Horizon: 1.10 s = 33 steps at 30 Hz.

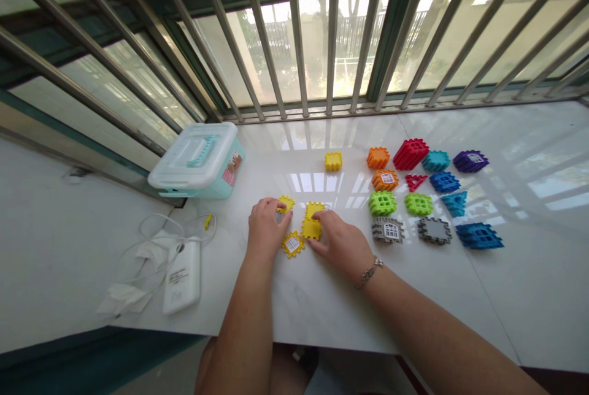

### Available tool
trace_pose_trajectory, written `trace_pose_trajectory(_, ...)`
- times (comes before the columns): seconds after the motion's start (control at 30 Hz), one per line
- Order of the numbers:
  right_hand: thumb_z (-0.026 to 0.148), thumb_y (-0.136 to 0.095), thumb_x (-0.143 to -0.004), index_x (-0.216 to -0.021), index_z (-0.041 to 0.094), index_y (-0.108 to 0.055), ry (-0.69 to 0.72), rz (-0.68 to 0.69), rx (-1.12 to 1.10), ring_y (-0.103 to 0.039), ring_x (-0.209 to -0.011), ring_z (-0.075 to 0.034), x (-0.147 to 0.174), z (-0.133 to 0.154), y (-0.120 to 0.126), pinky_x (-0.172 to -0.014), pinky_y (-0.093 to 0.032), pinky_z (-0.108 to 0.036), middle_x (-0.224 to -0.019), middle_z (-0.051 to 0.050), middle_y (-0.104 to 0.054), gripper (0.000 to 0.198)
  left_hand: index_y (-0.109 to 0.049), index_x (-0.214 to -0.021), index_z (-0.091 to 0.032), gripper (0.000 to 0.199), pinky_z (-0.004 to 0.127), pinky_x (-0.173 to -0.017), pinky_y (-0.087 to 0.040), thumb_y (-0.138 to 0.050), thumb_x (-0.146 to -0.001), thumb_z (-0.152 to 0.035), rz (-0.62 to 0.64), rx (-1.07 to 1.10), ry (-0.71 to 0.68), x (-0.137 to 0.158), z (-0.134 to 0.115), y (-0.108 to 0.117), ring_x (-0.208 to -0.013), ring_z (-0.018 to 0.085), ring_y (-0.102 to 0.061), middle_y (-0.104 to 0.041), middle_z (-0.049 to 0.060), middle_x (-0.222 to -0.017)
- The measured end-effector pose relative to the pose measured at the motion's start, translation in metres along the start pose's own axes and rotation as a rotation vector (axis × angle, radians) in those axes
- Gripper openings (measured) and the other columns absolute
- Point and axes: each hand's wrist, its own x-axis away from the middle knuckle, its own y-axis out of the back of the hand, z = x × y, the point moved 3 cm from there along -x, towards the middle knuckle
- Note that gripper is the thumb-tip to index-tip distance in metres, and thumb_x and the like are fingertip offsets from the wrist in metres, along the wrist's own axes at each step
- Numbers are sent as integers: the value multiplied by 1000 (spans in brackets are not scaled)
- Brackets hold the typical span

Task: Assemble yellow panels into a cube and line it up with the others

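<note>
My left hand [267,229] rests on the table with curved fingers, its fingertips at the edge of a small yellow toothed building tile [287,203]. To the right, my right hand [343,243] holds a yellow toothed tile piece [311,228] between thumb and fingers. That piece looks like tiles stacked or joined; the hand partly hides it. Between the hands, nearer to me, a yellow tile with a white window print [293,244] lies flat. A stack of yellow tiles [333,162] stands farther back.
Stacks of coloured tiles stand at the right, among them red [411,154], lime green [382,203], grey [434,231] and blue [480,236]. A turquoise lidded box [197,159] sits back left. A white power bank [182,278] and cable lie at the left. Window bars [331,45] border the table's back.
</note>
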Motion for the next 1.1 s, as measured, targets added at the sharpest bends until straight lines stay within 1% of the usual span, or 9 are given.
trace_pose_trajectory(0.1,33,-77,-97,-136,25,-59,-1,-13,-5,-76,-107,-27,0,0,0,-78,-59,-36,-137,-10,-70,43,-72,-99,-25,17,47,-109,-52,-83,-87,-32,18,11,31,0,-3,3,-113,30,-67,-72,7,-114)
trace_pose_trajectory(0.27,32,-77,-97,-137,23,-58,-3,-49,-10,-76,-104,-27,0,0,0,-78,-59,-36,-137,-10,-70,44,-69,-107,-25,32,45,-103,-53,-88,-82,-31,44,29,62,0,-7,5,-111,29,-67,-71,6,-114)
trace_pose_trajectory(0.37,33,-76,-97,-137,23,-57,-9,-81,-9,-76,-101,-27,0,-1,1,-76,-59,-37,-136,-10,-71,45,-67,-111,-25,37,43,-100,-55,-88,-81,-29,40,103,55,1,-10,7,-105,26,-67,-68,6,-113)
trace_pose_trajectory(0.47,32,-77,-97,-137,23,-57,-4,-121,-26,-76,-100,-27,1,-2,1,-77,-59,-37,-136,-11,-71,46,-68,-112,-24,39,39,-96,-57,-88,-79,-27,2,222,50,2,-12,10,-100,23,-67,-64,6,-115)
trace_pose_trajectory(0.53,32,-77,-96,-137,23,-57,8,-152,-44,-76,-99,-26,1,-3,2,-76,-59,-37,-135,-11,-71,46,-69,-111,-24,38,37,-94,-57,-88,-78,-28,-4,312,81,2,-13,9,-97,21,-67,-63,5,-115)
trace_pose_trajectory(0.7,34,-76,-97,-136,24,-57,49,-255,-126,-75,-89,-21,3,-2,4,-72,-58,-33,-130,-9,-72,45,-67,-118,-23,44,26,-75,-55,-86,-81,-36,127,768,284,6,-17,0,-79,13,-67,-61,-1,-99)
trace_pose_trajectory(0.8,36,-76,-97,-136,25,-56,68,-299,-170,-74,-85,-19,4,-2,5,-71,-58,-32,-131,-9,-72,45,-68,-116,-22,45,23,-72,-54,-88,-80,-37,175,974,331,9,-25,-3,-73,10,-64,-58,-4,-94)
trace_pose_trajectory(0.9,37,-77,-97,-136,26,-56,75,-314,-192,-74,-84,-19,5,-1,6,-70,-58,-32,-131,-8,-72,46,-70,-112,-20,41,24,-73,-56,-89,-81,-40,227,1062,370,11,-30,-5,-75,11,-67,-62,-3,-92)
trace_pose_trajectory(1.1,36,-77,-96,-136,26,-57,56,-307,-219,-73,-77,-17,5,0,8,-69,-58,-32,-131,-8,-73,46,-72,-107,-19,40,28,-80,-60,-90,-80,-42,302,1217,469,15,-31,-3,-89,18,-74,-74,3,-103)
